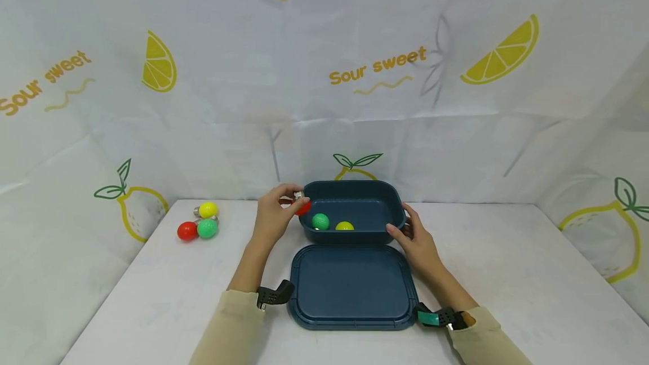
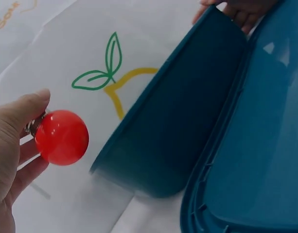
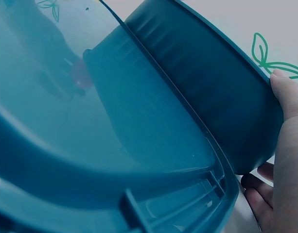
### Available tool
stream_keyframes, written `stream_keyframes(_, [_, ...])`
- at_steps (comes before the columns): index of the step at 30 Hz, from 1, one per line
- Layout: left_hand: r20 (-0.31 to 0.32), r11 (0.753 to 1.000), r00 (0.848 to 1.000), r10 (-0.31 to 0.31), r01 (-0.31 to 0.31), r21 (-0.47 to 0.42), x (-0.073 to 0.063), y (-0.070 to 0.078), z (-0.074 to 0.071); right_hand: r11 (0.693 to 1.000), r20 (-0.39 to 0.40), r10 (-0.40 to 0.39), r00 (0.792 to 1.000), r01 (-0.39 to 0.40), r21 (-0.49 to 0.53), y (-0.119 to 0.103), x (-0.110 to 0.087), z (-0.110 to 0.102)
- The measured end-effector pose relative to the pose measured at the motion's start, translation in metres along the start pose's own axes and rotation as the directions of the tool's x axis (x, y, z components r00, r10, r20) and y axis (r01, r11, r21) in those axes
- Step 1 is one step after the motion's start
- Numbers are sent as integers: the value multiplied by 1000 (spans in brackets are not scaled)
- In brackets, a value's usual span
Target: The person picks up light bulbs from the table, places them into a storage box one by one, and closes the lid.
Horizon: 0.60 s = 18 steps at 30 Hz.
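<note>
My left hand (image 1: 271, 214) pinches a red light bulb (image 2: 63, 138) by its metal screw base, over the left rim of a dark blue box (image 1: 365, 237). In the left wrist view the bulb's round red end points away from the fingers. A green bulb (image 1: 320, 221) and a yellow bulb (image 1: 345, 226) lie inside the box, toward its front left. My right hand (image 1: 419, 246) grips the right end of the box, thumb at the front rim and fingers round the side wall.
In front of the box lies its flat blue lid (image 1: 354, 292). Toward the left of the white table (image 1: 507, 275) sit a loose yellow bulb (image 1: 208, 209), a red bulb (image 1: 187, 231) and a green bulb (image 1: 207, 228). A lemon-printed sheet (image 1: 218, 145) hangs behind.
</note>
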<state>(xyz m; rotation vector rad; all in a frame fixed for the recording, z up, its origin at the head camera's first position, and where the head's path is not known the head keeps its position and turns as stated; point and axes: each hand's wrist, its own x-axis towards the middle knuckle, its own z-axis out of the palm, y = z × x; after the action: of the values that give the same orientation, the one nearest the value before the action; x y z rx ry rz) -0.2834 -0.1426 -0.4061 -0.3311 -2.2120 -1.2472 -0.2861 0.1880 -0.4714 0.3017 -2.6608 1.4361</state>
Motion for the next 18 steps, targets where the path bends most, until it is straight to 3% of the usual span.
stream_keyframes(6, [47,999,999,-18,20,-41,-1,-2,8,1000,-4,-3,1000,2,-2,0,0,0])
stream_keyframes(13, [98,1000,995,-9,11,-28,-3,-5,15,1000,0,0,1000,0,2,0,0,0])
stream_keyframes(18, [121,999,992,-42,42,7,-6,-6,18,1000,2,6,1000,-6,-1,-1,0,0])
